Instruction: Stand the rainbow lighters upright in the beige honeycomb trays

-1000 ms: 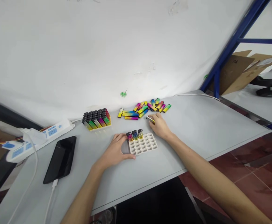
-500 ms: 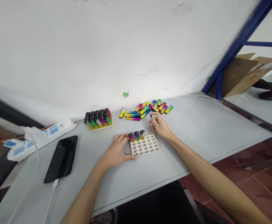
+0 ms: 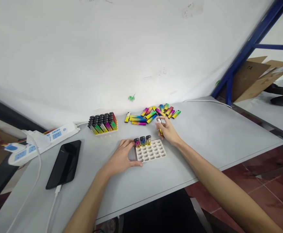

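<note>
My left hand (image 3: 122, 158) spans the left side of a white tray (image 3: 153, 159) with rows of oval holes, thumb at its near corner and fingers at its far corner. Three lighters stand upright in the far row at the left: a magenta one (image 3: 137, 143), a blue one (image 3: 142, 141) and a silver-yellow one (image 3: 148, 140). Just beyond the tray's far right corner, my right hand (image 3: 168, 130) pinches a silver and yellow lighter (image 3: 160, 124), partly hidden by the fingers. Behind it lies a loose pile of shiny multicoloured lighters (image 3: 151, 115).
A block of upright black-topped lighters (image 3: 102, 124) stands in a tray at the back left. A black phone (image 3: 63, 164) on a white cable and a power strip (image 3: 44, 142) lie at left. A wall (image 3: 141, 58) borders the table; a blue frame (image 3: 243, 51) rises at right.
The lighter in my right hand has turned so that more of its yellow body shows below the fingers. My left hand and the tray stay in place.
</note>
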A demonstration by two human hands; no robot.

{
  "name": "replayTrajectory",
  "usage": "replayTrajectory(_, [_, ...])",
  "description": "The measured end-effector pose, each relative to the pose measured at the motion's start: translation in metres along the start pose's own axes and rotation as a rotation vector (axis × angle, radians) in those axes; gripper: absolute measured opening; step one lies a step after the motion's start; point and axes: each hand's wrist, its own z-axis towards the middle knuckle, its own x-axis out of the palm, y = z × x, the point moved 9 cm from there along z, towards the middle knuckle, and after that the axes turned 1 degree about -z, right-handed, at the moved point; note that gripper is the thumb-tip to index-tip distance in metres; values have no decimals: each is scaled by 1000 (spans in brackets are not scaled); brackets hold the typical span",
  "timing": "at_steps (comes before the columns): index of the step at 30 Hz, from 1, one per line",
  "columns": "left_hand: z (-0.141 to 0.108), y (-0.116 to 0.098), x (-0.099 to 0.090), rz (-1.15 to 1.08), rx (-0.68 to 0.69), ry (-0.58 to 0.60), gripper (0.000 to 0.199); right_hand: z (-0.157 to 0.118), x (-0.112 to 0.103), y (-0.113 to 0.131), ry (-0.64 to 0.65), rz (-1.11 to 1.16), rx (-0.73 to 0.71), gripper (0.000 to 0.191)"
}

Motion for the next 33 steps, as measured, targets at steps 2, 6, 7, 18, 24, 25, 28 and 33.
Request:
replayTrajectory(2, [0, 0, -1, -3, 7, -8, 73, -2, 2, 3, 19, 48, 1, 45])
replayTrajectory(6, [0, 0, -2, -4, 13, -20, 71, -1, 3, -1, 51, 147, 86, 39])
replayTrajectory(7, [0, 0, -2, -3, 11, -18, 71, 0, 4, -3, 59, 174, 112, 43])
replayTrajectory(18, [0, -1, 0, -10, -2, 3, 74, 3, 4, -11, 64, 285, 147, 46])
replayTrajectory(24, [0, -2, 0, 2, 0, 1, 74, 2, 5, -12, 61, 283, 160, 45])
replayTrajectory(25, [0, -2, -1, 0, 1, -2, 74, 2, 5, -12, 59, 270, 156, 47])
replayTrajectory(28, [0, -1, -2, -11, 5, -11, 72, 1, 5, -11, 60, 238, 150, 51])
replayTrajectory(33, [0, -1, -2, -19, 16, -20, 71, 0, 5, -8, 55, 256, 141, 44])
